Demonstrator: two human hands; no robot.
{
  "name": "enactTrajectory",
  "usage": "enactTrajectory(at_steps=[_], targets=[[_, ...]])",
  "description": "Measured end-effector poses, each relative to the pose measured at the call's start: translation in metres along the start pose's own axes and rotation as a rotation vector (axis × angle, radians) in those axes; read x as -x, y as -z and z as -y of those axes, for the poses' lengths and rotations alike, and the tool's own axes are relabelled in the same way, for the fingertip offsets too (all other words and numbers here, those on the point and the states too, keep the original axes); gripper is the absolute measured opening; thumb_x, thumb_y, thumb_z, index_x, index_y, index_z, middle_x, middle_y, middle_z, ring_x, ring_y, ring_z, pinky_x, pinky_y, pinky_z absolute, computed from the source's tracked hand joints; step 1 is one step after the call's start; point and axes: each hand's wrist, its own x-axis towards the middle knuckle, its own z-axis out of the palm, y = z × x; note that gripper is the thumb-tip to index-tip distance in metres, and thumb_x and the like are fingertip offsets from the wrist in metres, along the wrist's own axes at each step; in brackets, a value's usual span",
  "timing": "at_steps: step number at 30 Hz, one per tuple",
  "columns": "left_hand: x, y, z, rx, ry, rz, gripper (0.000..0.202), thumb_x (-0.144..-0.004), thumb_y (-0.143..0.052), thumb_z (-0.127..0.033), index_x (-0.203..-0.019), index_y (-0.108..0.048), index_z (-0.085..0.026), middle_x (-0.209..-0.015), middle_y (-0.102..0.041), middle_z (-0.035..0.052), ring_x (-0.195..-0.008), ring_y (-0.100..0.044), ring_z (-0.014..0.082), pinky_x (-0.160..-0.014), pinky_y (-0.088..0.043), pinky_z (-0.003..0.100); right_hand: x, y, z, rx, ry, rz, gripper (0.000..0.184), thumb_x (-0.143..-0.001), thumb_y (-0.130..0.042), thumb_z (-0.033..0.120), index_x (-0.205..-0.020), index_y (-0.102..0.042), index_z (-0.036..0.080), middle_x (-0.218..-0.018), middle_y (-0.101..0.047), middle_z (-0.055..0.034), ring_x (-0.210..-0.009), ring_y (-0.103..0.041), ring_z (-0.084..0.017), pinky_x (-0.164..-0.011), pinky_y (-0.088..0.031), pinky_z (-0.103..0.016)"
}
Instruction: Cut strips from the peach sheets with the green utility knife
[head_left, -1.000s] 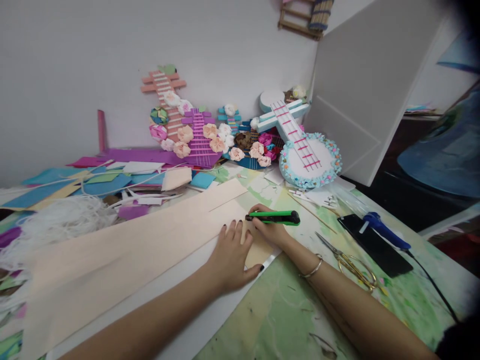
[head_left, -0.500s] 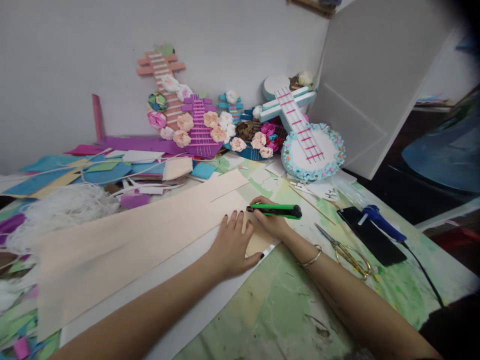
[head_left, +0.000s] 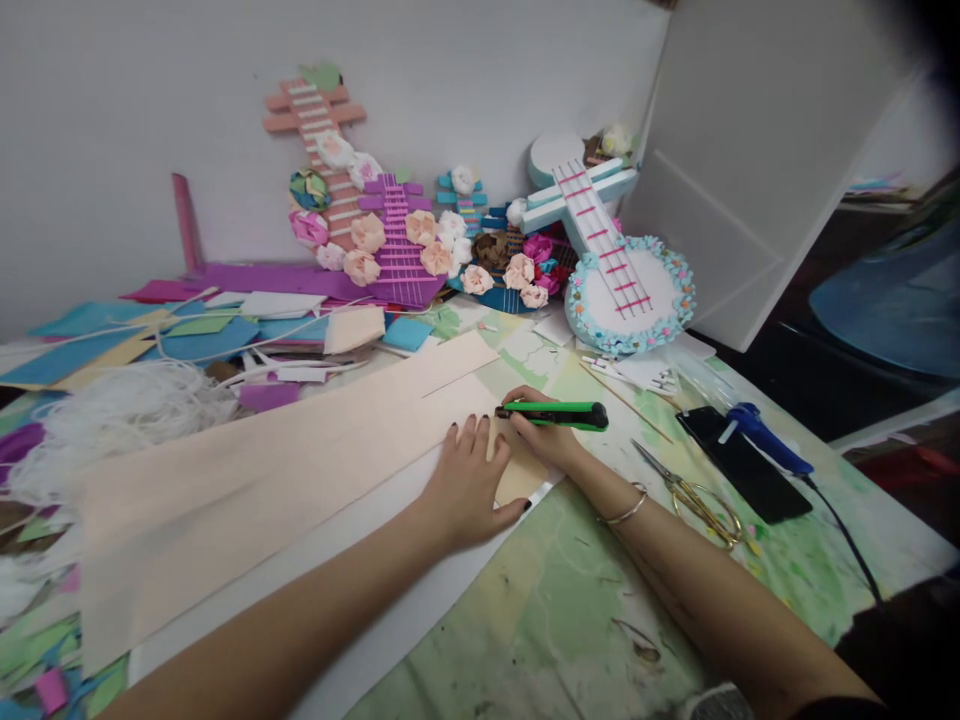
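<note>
My right hand (head_left: pixel 541 432) is closed around a green and black box cutter (head_left: pixel 559 414), its front end held low over the right part of a large peach paper sheet (head_left: pixel 300 450). Just left of it, my left hand (head_left: pixel 469 480) lies flat with fingers spread, pressing on the sheets. A slit runs along the peach sheet near its far right corner. Under it shows a white sheet (head_left: pixel 375 585), partly covered. The cutter's blade is too small to make out.
Gold-handled scissors (head_left: pixel 694 500), a black phone (head_left: pixel 739 465) and a blue glue gun (head_left: pixel 769 440) lie at right. Paper instruments with flowers, one a pale blue round lute (head_left: pixel 611 280), lean on the wall. White cord (head_left: pixel 127 420) and coloured paper scraps pile up at left.
The view has shifted slightly. Both hands stay nearly in place on the paper, with the box cutter still in my right hand.
</note>
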Motion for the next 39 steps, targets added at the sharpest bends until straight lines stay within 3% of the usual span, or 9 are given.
enactTrajectory(at_steps=[39], targets=[[0.0000,0.0012,-0.0012,-0.024,-0.001,-0.016,0.074,-0.087,-0.041,-0.065,-0.134,-0.048,-0.008,-0.151,-0.032,0.0283,-0.141,-0.025,0.0468,-0.110,-0.021,0.061,0.0007,0.0013,0.0048,-0.024,-0.035,0.005,0.015,-0.074,-0.049,0.015,-0.086,-0.057,0.020,-0.081,-0.064,-0.0006,-0.079,-0.059,-0.018,-0.078,-0.046,-0.032]])
